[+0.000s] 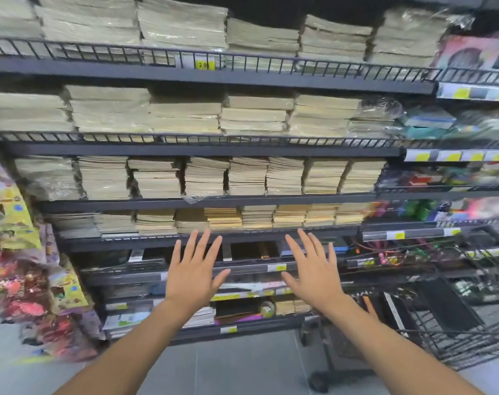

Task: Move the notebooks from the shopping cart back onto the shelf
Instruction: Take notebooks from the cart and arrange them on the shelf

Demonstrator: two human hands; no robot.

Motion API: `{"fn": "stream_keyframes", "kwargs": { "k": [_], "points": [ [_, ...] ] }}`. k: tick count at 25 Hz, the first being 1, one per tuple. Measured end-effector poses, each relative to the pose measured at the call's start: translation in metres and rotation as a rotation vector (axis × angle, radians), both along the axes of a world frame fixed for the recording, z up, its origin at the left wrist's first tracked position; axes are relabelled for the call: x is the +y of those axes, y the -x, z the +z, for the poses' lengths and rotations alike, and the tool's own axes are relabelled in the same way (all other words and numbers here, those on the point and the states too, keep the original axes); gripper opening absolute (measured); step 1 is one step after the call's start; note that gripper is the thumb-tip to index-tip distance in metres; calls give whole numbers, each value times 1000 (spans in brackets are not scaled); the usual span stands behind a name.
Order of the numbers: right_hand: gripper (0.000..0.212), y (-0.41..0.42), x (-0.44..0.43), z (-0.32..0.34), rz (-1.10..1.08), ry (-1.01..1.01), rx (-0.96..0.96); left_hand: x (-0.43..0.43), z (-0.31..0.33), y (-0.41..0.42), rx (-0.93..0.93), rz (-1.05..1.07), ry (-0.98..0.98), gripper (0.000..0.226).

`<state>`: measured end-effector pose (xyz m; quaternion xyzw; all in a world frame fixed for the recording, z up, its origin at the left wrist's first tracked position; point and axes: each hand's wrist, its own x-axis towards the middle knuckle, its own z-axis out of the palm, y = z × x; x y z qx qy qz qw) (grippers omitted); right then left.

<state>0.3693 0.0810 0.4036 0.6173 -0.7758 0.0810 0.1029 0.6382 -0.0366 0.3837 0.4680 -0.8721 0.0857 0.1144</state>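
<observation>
Shelves (202, 201) of stacked notebooks (256, 217) faced both empty, spread-fingered hands, left (192, 276) and right (313, 273), while the cart (453, 332) stood lower right, nearer the right hand.

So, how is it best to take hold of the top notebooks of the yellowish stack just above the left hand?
Probably by the front edge of the yellowish stack, coming straight from the aisle side. The notebooks lie flat with their edges facing out, and neighbouring stacks crowd both sides. Both the left hand and right hand are open and empty.
</observation>
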Motion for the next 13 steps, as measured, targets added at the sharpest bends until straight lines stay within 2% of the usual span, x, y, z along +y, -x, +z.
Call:
{"fn": "stream_keyframes", "kwargs": {
  "k": [6, 13],
  "points": [
    [82, 35, 69, 43, -94, 119, 126, 40, 40, 46, 57, -161, 120, 83],
    [81, 120, 141, 64, -259, 166, 140, 81, 64, 156, 54, -322, 146, 85]
  ]
}}
